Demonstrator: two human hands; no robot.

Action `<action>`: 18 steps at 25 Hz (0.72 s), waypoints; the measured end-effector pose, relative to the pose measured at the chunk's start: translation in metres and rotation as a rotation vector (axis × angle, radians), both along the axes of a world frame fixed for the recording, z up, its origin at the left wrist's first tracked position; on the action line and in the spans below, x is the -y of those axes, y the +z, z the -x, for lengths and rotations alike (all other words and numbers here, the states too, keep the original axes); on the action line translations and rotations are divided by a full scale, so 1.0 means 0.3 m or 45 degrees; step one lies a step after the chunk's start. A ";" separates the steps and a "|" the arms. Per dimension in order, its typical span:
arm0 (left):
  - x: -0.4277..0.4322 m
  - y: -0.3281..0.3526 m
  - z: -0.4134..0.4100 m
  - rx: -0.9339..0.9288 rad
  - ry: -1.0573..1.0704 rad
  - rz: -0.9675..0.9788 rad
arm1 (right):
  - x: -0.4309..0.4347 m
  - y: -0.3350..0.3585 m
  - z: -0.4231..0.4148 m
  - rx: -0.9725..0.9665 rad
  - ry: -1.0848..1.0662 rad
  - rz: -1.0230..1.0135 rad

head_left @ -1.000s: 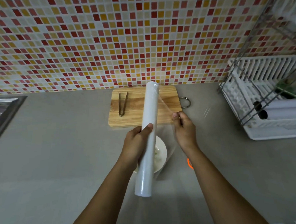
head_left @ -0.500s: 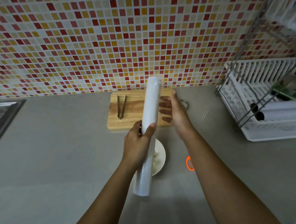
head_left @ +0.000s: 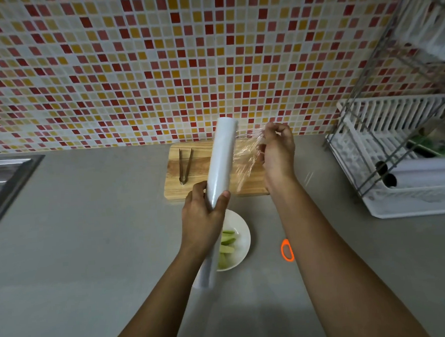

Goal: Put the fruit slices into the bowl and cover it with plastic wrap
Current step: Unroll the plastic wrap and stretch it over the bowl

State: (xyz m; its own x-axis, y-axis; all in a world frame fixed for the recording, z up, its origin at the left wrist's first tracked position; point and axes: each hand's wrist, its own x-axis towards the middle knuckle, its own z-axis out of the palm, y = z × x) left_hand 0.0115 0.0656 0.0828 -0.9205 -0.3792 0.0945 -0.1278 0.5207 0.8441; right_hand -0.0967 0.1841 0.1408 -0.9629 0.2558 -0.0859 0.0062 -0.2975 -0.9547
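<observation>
My left hand (head_left: pixel 203 215) grips a long white roll of plastic wrap (head_left: pixel 222 155), held upright and tilted above the counter. A crinkled sheet of clear film (head_left: pixel 249 156) stretches from the roll's upper part to my right hand (head_left: pixel 277 152), whose fingers pinch its edge. Below the roll sits a white bowl (head_left: pixel 241 234) with several pale green fruit slices (head_left: pixel 228 241) in it, partly hidden by my left hand and the roll.
A wooden cutting board (head_left: pixel 175 176) lies behind the bowl with metal tongs (head_left: pixel 185 166) on it. An orange loop-shaped object (head_left: pixel 287 250) lies right of the bowl. A white dish rack (head_left: pixel 401 164) stands at the right, a steel sink (head_left: pixel 3 179) at the left.
My right hand let go of the film, moved up along the roll, and now pinches film near the roll's top and pulls it to the right. The roll has lifted slightly.
</observation>
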 end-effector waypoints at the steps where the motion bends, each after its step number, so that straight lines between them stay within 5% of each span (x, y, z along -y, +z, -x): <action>1: 0.001 0.004 0.003 -0.002 0.006 -0.030 | -0.002 0.000 -0.004 -0.049 -0.021 0.034; 4: 0.011 0.026 0.014 -0.110 -0.015 -0.132 | -0.002 -0.037 -0.041 -0.004 0.206 0.123; 8: 0.032 0.064 0.035 -0.189 -0.028 -0.126 | 0.033 -0.126 -0.104 0.071 0.648 -0.187; 14: 0.032 0.102 0.037 -0.319 -0.014 -0.135 | 0.079 -0.157 -0.131 -0.221 0.294 -0.315; 18: 0.003 0.111 0.045 -0.311 0.077 -0.226 | 0.086 -0.145 -0.135 -0.326 -0.036 -0.658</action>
